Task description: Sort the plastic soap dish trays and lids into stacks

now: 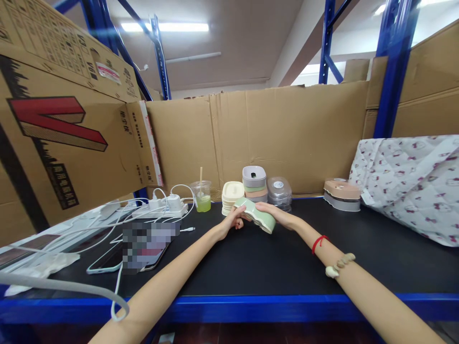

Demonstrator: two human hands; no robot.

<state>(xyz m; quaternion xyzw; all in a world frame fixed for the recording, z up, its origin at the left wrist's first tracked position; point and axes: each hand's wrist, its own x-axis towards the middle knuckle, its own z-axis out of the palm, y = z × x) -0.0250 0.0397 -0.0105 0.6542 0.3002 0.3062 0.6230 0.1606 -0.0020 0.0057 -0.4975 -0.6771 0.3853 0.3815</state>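
A pale green plastic piece with a wavy edge [256, 216] is held tilted above the black tabletop. My left hand [233, 220] grips its left end, thumb on top and fingers curled beneath. My right hand [278, 215] is closed on its upper right side. Just behind it stand a stack of cream plastic pieces [233, 192] and a stack of lilac, green and peach pieces [254, 177]. Clear plastic pieces [279, 191] are stacked to the right of these.
Left of the stacks is a cup of green drink [203, 203] with a straw. A power strip [174, 206], tangled white cables and phones [107, 258] cover the left side. Peach and grey pieces [342, 195] lie at right beside a patterned quilted cloth [412, 191]. Cardboard [287, 138] walls the back.
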